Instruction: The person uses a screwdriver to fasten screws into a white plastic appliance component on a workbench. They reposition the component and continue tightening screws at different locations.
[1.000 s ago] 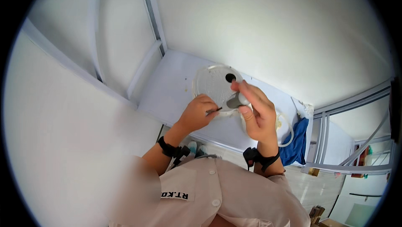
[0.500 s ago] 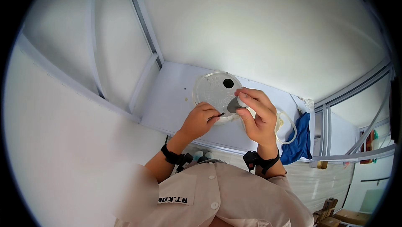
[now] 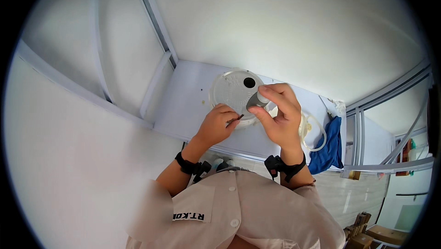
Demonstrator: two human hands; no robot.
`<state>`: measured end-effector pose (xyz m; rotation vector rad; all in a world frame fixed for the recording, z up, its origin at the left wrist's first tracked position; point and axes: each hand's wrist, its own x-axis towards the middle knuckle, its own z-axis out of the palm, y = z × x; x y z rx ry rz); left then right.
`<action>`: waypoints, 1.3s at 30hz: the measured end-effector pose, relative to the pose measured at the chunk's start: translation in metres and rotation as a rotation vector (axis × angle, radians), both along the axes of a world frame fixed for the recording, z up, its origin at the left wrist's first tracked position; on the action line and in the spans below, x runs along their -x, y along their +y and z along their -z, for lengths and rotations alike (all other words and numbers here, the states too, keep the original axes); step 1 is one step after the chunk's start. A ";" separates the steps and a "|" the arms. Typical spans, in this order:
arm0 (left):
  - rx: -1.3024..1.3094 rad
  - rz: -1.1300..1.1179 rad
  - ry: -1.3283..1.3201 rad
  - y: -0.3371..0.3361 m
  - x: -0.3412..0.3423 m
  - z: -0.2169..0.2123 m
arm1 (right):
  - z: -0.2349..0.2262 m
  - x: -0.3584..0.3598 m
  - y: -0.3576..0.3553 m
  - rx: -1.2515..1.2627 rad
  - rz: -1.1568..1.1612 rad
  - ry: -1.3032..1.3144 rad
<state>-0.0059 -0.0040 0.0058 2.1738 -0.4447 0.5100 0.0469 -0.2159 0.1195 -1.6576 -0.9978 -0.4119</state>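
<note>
My right hand (image 3: 285, 122) grips a small grey bottle (image 3: 255, 102) with a white end, tilted so that its grey end points toward my left hand (image 3: 215, 125). A short, thin dark strip (image 3: 240, 117) is pinched between the fingertips of my left hand; its exact kind I cannot make out. Both hands are over the near edge of a round, clear-lidded container (image 3: 228, 86). On the far right part of its lid is a round black spot (image 3: 249, 82), either a disc or an opening. The bottle and the strip are close together but appear apart.
The container stands on a white table (image 3: 183, 90) against pale walls. Right of my right hand lie a loop of pale tubing (image 3: 323, 141) and a crumpled blue cloth (image 3: 331, 150). Small specks dot the table's left part. Cardboard boxes (image 3: 386, 234) are on the floor at the lower right.
The whole view has shifted slightly. The bottle has moved a little away from me, and the strip now tilts up more steeply. Both hands keep their hold.
</note>
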 end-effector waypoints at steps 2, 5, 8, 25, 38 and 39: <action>0.006 -0.004 0.015 -0.001 0.000 0.000 | 0.008 0.002 0.004 -0.018 0.096 -0.042; -0.004 -0.003 0.069 0.001 0.002 -0.002 | 0.010 0.001 0.010 -0.054 0.123 -0.067; 0.007 -0.009 0.084 0.001 0.002 -0.003 | -0.005 -0.001 0.011 -0.123 -0.026 -0.029; -0.073 0.046 0.102 0.009 -0.002 -0.012 | 0.001 0.002 0.015 -0.141 -0.163 0.170; -0.077 -0.005 0.102 0.003 0.000 -0.008 | 0.008 0.000 0.014 -0.024 0.031 -0.044; -0.082 -0.013 0.092 0.003 0.000 -0.008 | 0.005 0.000 0.013 0.018 0.013 -0.046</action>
